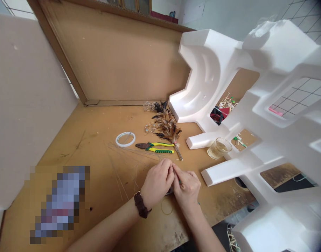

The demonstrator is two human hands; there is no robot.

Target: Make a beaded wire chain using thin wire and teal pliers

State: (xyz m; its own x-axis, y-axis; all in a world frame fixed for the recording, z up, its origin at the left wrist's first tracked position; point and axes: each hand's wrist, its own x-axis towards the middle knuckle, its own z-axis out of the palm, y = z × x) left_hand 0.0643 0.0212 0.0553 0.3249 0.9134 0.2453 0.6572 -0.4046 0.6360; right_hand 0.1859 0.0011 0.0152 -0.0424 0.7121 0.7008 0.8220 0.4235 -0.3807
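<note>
My left hand [158, 182], with a dark watch strap on its wrist, is closed over the front of the table. Against it, fingertips meeting, is my right hand [188, 187], also closed in a pinch. What they pinch is too small and too hidden to name; a dark bit shows below the fingers. Just beyond lie pliers [160, 147] with yellow-green handles and a bundle of brown feathers [167, 124] on a short stem. Thin wires [119, 175] are spread left of my hands. A rubber-band-like loop [167, 207] lies by my right wrist.
A white tape roll [125, 139] lies left of the pliers. Small beaded wire pieces [149, 128] sit beside the feathers. To the right, a glass of yellowish liquid [218, 148] stands among large white foam packing [228, 168]. Cardboard [123, 56] walls the back. A blurred-out object [60, 203] lies left.
</note>
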